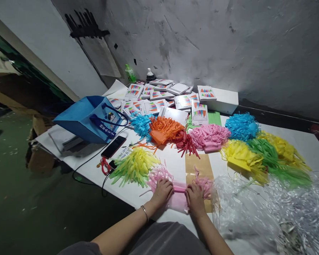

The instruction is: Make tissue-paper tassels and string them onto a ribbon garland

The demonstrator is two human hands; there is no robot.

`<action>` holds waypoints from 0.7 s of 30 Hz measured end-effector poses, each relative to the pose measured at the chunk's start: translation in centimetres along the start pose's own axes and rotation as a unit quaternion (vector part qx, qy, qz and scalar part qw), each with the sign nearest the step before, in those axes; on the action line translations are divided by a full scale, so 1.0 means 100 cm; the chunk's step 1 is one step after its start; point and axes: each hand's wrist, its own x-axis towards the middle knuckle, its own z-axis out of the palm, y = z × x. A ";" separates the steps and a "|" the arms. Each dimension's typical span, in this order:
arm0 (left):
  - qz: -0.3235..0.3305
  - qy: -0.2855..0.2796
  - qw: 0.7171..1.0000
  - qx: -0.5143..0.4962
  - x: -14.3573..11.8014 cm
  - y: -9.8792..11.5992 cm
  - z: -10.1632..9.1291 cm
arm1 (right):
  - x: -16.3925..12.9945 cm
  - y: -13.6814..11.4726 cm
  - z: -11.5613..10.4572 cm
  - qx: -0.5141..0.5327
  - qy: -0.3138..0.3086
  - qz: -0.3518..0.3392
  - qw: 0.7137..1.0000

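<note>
You are in a rough workshop used for hand assembly and packing of paper party decorations. Evidence: bare, scuffed grey plaster wall (228,42); dark concrete floor (29,198) strewn with paper scraps; white worktable (175,166) piled with fringed tissue tassel bundles (210,136) in many colours; stacked printed bunting packets (199,112) along the wall; heap of clear plastic bags (255,212); cardboard boxes (39,156) beside the table.
</note>
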 end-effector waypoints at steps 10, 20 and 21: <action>-0.110 0.001 0.993 0.033 0.023 0.016 -0.002 | 0.012 -0.012 0.002 -0.008 -0.016 -0.018 1.000; 0.087 0.044 0.995 0.009 0.013 0.003 0.010 | 0.017 -0.021 0.007 0.023 -0.022 -0.021 0.999; 0.092 0.042 0.995 0.009 0.014 0.003 0.011 | 0.017 -0.021 0.008 0.026 -0.025 -0.028 0.999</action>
